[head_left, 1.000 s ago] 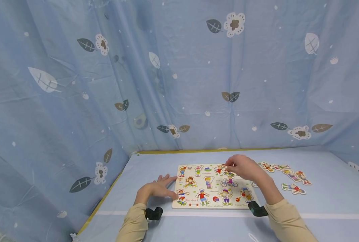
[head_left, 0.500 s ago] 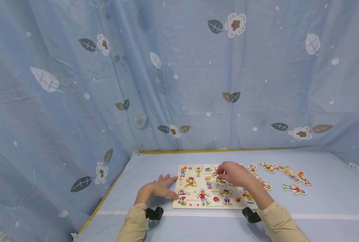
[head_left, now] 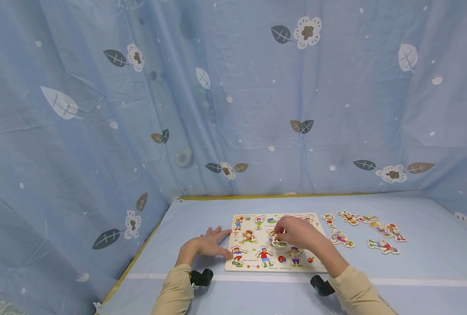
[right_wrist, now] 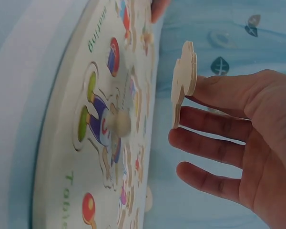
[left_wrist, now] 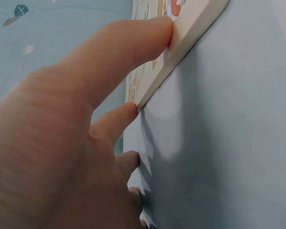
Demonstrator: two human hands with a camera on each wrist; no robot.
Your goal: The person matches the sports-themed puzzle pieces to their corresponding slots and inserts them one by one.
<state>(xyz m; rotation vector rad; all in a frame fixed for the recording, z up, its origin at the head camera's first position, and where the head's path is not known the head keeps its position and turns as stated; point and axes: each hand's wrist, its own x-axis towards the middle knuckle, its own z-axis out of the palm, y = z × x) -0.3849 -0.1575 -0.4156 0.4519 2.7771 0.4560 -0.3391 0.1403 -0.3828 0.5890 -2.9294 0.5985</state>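
Note:
A wooden knob puzzle board [head_left: 261,241] printed with children doing sports lies flat on the table. My right hand [head_left: 296,232] pinches a small figure-shaped puzzle piece [right_wrist: 183,78] between thumb and fingers, over the middle of the board. The right wrist view shows this piece edge-on, apart from the board, while other fingers stay loosely bent. My left hand [head_left: 207,245] is spread at the board's left side. Its thumb [left_wrist: 152,36] presses on the board's edge, and the index fingertip touches its far corner. Inset pieces with knobs, such as a purple-and-green player [right_wrist: 102,119], sit in the board.
Several loose puzzle pieces lie to the right of the board, among them a cyclist [head_left: 341,238] and a figure [head_left: 383,246] farther right. A blue patterned curtain [head_left: 257,109] hangs behind the blue-covered table [head_left: 202,210]. Black cameras are strapped to both wrists.
My right hand has carried the puzzle piece left and slightly nearer, from the board's upper right to its middle, uncovering loose pieces at the right. The left hand has stayed put.

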